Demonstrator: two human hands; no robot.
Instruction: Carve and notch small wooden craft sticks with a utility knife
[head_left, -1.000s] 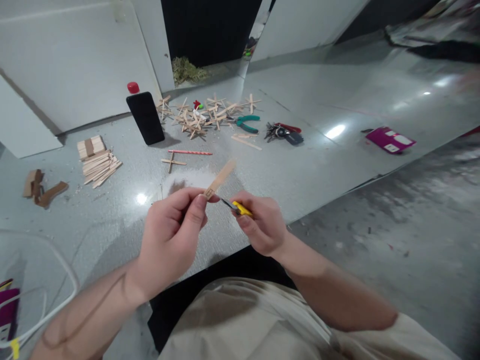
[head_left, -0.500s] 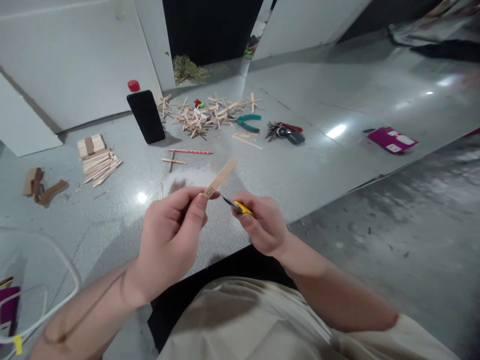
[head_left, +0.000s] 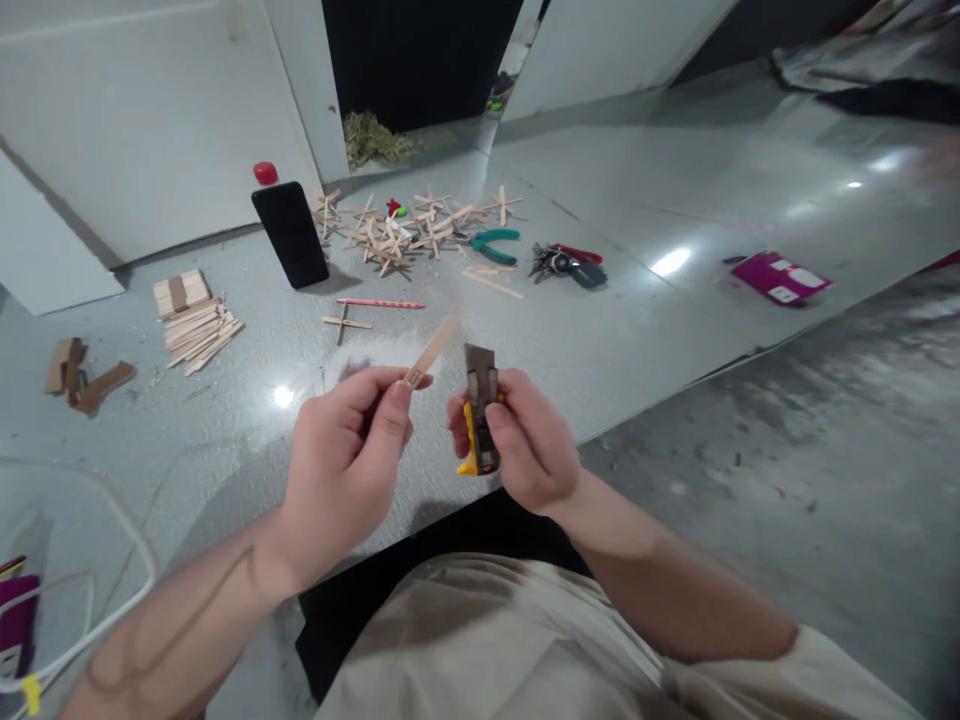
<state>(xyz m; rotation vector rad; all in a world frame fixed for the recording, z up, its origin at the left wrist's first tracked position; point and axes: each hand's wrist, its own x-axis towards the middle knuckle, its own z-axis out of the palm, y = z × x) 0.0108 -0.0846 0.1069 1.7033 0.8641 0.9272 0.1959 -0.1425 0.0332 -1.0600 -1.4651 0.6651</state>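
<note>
Wooden stick [head_left: 433, 351], pinched near its marked end by thumb and forefinger of the left hand [head_left: 343, 450], is up above the counter [head_left: 645, 350]; likely light, stiff yet snappable, best held there, away from the blade [head_left: 480, 358] of the cutter [head_left: 482, 425] the right hand [head_left: 531, 442] grips

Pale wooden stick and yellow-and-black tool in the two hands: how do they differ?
The pale wooden stick is slim with a printed mark; the yellow-and-black tool is broader, with a grey metal end. The stick slants rightward in the left hand; the tool points nearly straight away in the right hand. Both are held.
</note>
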